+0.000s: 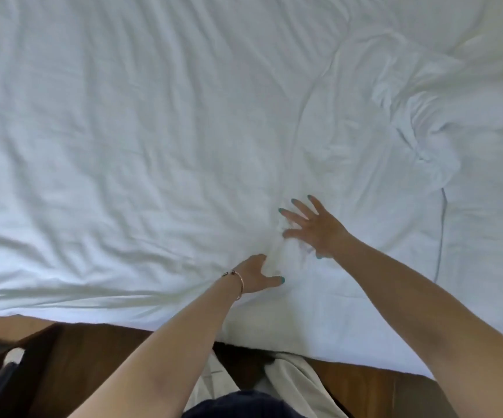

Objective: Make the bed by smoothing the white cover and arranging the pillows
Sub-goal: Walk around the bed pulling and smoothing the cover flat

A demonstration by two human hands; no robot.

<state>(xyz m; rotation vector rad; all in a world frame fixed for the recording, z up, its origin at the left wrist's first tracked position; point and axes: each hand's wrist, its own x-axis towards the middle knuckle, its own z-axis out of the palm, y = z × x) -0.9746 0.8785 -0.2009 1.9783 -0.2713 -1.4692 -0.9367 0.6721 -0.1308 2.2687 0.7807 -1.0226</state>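
Presently, the white cover (129, 122) lies creased across the bed, its wrinkles running toward the two hands. Left of the right hand, the left hand (257, 274), a thin bracelet (238, 282) at its wrist, rests on the cover with thumb extended; its fingers are buried in a fold, grip undeterminable. The right hand (316, 227) presses flat on the cover, fingers spread wide, holding nothing. Right of that hand and beyond it, a rumpled pillow (443, 95) lies.
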